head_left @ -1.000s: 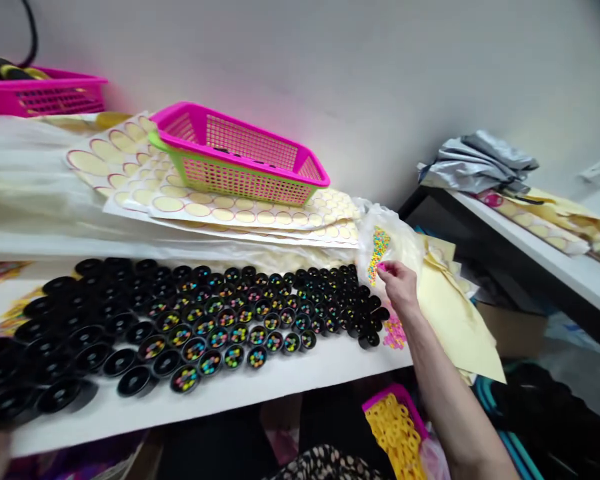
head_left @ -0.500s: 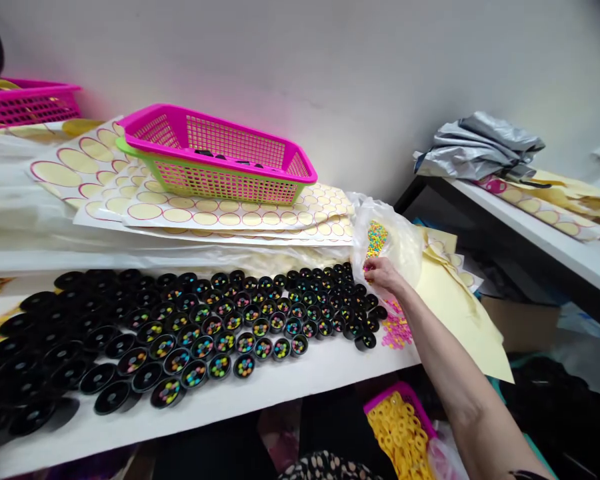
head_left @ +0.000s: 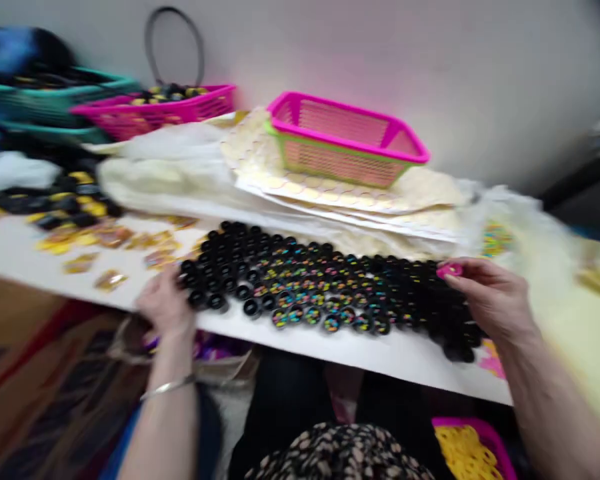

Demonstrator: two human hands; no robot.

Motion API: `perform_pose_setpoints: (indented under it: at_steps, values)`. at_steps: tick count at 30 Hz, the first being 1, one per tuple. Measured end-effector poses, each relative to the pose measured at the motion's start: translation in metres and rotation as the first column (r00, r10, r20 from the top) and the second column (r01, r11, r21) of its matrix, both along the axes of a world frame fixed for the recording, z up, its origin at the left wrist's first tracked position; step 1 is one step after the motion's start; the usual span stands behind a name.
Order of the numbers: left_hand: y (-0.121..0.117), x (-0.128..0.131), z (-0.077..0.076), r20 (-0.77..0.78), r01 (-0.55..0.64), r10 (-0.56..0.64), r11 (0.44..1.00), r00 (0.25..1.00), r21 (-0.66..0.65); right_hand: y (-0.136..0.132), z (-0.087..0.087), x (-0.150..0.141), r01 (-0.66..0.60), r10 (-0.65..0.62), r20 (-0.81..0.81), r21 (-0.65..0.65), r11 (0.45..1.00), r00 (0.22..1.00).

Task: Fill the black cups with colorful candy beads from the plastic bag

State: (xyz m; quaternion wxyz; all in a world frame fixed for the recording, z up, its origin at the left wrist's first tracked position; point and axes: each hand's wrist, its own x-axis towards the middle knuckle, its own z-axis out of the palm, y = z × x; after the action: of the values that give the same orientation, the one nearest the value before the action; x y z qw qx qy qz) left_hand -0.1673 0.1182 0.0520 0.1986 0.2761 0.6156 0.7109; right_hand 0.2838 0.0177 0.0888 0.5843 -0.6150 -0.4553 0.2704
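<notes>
Rows of small black cups (head_left: 225,263) cover the middle of the white table (head_left: 260,333). Many in the centre hold coloured beads (head_left: 313,315), while those at the left look bare inside. My left hand (head_left: 166,303) is at the left end of the rows, against the outermost cups; blur hides how its fingers are set. Over the right end of the rows, my right hand (head_left: 497,297) pinches a small pink scoop-like piece (head_left: 450,269) between thumb and fingers. Beyond that hand lies a clear plastic bag (head_left: 517,213) with coloured beads (head_left: 496,239) inside.
A pink and green basket (head_left: 350,143) stands on sticker sheets (head_left: 325,193) behind the cups. Small golden packets (head_left: 111,280) lie to the left, with another pink basket (head_left: 155,113) behind. Below the table edge is a tub of yellow rings (head_left: 467,453). Pink pieces (head_left: 493,360) lie at right.
My right hand has come away from the bead bag, back over the cups with the pink piece. My left hand has come into view at the left. The view has swung left.
</notes>
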Motion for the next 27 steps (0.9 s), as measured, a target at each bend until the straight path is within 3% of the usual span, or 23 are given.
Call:
perform_pose_setpoints:
  at_steps: [2,4,7,9,13,18,23,27]
  values:
    - [-0.003,-0.016,-0.017,-0.014,-0.033,0.033,0.999,0.999,0.001,0.003,0.004,-0.049,-0.217,0.216,-0.032,-0.05,0.975,0.976]
    - [-0.001,-0.024,-0.033,-0.017,-0.042,0.042,0.999,0.999,0.013,0.007,0.004,-0.1,-0.439,0.439,-0.024,-0.131,0.889,0.898]
    - [0.003,-0.026,-0.046,-0.001,-0.043,0.043,0.998,0.999,0.04,0.018,-0.001,-0.165,-0.643,0.677,0.118,-0.229,0.73,0.727]
    - [0.003,-0.026,-0.047,0.012,-0.039,0.038,0.998,0.999,0.057,0.028,-0.006,-0.194,-0.715,0.753,0.293,-0.246,0.654,0.589]
    - [0.002,-0.029,-0.049,0.016,-0.016,0.015,0.997,1.0,0.074,0.048,-0.011,-0.224,-0.741,0.724,0.63,-0.337,0.581,0.281]
    - [0.003,-0.032,-0.054,0.01,-0.012,0.011,0.997,1.0,0.078,0.059,-0.004,-0.241,-0.609,0.621,0.783,-0.511,0.606,-0.039]
    - [0.002,-0.032,-0.055,0.016,-0.011,0.01,0.997,1.0,0.078,0.064,-0.003,-0.25,-0.585,0.532,0.83,-0.519,0.623,-0.169]
    - [0.002,-0.032,-0.054,0.013,0.003,-0.004,0.998,1.0,0.065,0.065,-0.001,-0.253,-0.583,0.515,0.837,-0.516,0.627,-0.186]
